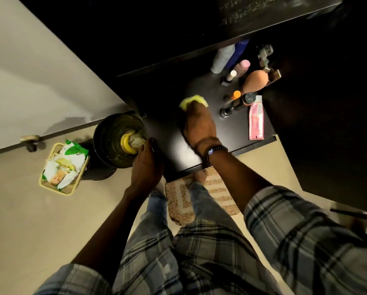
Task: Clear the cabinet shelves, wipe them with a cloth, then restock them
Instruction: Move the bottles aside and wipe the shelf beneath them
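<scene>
Seemingly mid-wipe, the right hand [199,124] lay palm-down, fingers stretched, pressing the yellow cloth [192,100] onto the dark shelf [169,133]; bottles [256,79] stood crowded rightward, probably freeing room. The left hand [146,165] met the shelf's edge, likely bracing; grip unclear.

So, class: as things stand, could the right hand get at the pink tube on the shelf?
Probably yes. The pink tube lies flat near the front edge of the shelf, with bare surface between it and the right hand; but that hand rests on the yellow cloth.
</scene>
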The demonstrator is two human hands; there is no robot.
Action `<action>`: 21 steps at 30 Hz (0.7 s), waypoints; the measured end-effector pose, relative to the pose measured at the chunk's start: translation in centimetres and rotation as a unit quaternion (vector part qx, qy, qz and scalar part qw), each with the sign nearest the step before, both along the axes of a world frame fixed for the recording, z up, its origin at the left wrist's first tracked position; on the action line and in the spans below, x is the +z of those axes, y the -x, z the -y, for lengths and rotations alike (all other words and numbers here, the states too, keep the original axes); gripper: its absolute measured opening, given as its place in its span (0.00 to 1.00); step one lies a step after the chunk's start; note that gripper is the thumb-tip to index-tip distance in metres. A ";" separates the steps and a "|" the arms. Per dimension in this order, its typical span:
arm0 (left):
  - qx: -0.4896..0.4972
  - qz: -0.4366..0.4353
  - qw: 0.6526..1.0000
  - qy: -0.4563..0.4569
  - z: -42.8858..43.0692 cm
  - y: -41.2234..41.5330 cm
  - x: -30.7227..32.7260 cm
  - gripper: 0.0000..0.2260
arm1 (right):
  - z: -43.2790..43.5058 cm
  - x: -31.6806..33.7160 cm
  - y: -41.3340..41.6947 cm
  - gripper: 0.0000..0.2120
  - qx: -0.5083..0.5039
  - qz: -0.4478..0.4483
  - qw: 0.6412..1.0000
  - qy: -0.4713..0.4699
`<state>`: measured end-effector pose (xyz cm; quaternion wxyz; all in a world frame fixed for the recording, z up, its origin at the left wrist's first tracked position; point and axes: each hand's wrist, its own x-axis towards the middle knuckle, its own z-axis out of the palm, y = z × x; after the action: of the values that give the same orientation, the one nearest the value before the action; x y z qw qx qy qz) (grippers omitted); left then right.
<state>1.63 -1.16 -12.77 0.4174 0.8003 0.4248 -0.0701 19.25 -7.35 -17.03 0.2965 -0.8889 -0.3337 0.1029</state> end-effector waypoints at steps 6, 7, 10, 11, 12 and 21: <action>0.001 0.017 1.000 -0.005 -1.4 -1.4 0.3 0.21 | -6.0 0.3 -2.5 0.24 0.142 -0.002 0.981 0.133; 0.000 0.022 1.000 -0.007 -1.7 -1.5 0.4 0.22 | -6.5 -0.5 -3.5 0.23 0.069 0.008 0.989 0.131; 0.010 0.038 0.999 -0.012 -2.2 -1.5 0.4 0.24 | -7.7 -1.1 -3.3 0.22 0.032 -0.028 0.987 0.154; 0.012 0.038 0.999 -0.010 -2.2 -1.6 0.4 0.24 | -8.0 -0.4 -1.6 0.23 0.142 -0.032 0.974 0.174; 0.012 0.037 0.999 -0.008 -2.1 -1.6 0.4 0.23 | -8.0 0.4 0.2 0.24 0.238 -0.035 0.954 0.179; 0.006 0.015 1.000 0.004 -1.5 -0.3 -0.3 0.23 | -5.3 -1.1 -6.0 0.21 -0.010 -0.030 0.987 0.154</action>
<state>1.97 0.36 -13.08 0.4268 0.7971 0.4233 -0.0573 25.25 -2.05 -18.11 0.1665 -0.9238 -0.2960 0.1769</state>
